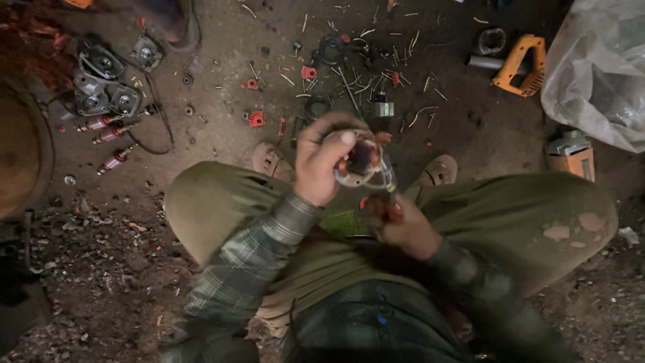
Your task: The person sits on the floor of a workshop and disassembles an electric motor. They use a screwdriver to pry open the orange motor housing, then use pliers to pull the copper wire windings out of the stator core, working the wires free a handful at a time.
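My left hand (321,158) grips a round motor stator (363,161) with copper windings and loose wires, held up in front of my knees. My right hand (403,225) sits just below it, closed around a small red-handled tool (392,210) whose tip points up at the stator. I am squatting on a dirt floor in olive trousers and a plaid shirt, with my sandalled feet showing either side of the stator.
Small red plastic parts (256,119), wire offcuts and black rings litter the ground ahead. Grey motor housings (101,84) and several armatures (107,134) lie at left. An orange tool handle (521,65), a plastic sheet (598,67) and an orange tool body (571,153) are at right.
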Tool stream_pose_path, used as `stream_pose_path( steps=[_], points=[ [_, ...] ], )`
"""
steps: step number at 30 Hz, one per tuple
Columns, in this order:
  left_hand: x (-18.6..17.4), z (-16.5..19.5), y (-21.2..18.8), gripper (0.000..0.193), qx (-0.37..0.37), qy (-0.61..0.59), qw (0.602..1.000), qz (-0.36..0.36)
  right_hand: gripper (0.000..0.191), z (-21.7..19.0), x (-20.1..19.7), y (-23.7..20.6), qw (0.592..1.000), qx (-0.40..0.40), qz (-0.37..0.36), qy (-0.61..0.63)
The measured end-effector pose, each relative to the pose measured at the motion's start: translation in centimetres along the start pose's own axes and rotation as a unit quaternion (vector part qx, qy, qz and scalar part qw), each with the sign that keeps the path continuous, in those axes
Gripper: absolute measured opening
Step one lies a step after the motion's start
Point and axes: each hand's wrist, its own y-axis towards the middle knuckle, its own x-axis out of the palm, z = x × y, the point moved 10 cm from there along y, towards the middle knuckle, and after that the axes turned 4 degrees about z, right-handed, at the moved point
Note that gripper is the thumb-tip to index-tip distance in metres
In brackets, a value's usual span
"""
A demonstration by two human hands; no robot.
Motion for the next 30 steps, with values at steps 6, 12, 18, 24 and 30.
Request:
stream_pose_path(
  steps=[6, 12, 18, 24, 30],
  points=[
    [2.9, 0.2, 0.0, 0.054, -0.046, -0.008, 0.981, -0.186, 0.032, 0.1, 4.1, -2.9, 0.962, 0.063, -0.225, 0.138],
    [2.1, 0.1, 0.5, 0.054, -0.112, -0.102, 0.98, -0.128, 0.048, -1.1, 1.1, -0.9, 0.957, -0.035, 0.016, -0.289],
    [1.1, 1.2, 0.6, 0.052, -0.049, -0.007, 0.991, -0.121, 0.043, -6.6, 1.3, -1.6, 0.817, -0.227, 0.192, -0.494],
    [0.7, 1.5, 1.1, 0.037, -0.063, 0.013, 0.994, -0.086, 0.046, -7.2, -0.9, -1.5, 0.836, -0.142, 0.185, -0.497],
    [1.5, 4.6, 0.9, 0.03, 0.069, 0.317, 0.941, -0.096, 0.05, -9.2, -1.1, -2.1, 0.812, -0.178, 0.188, -0.523]
  ],
)
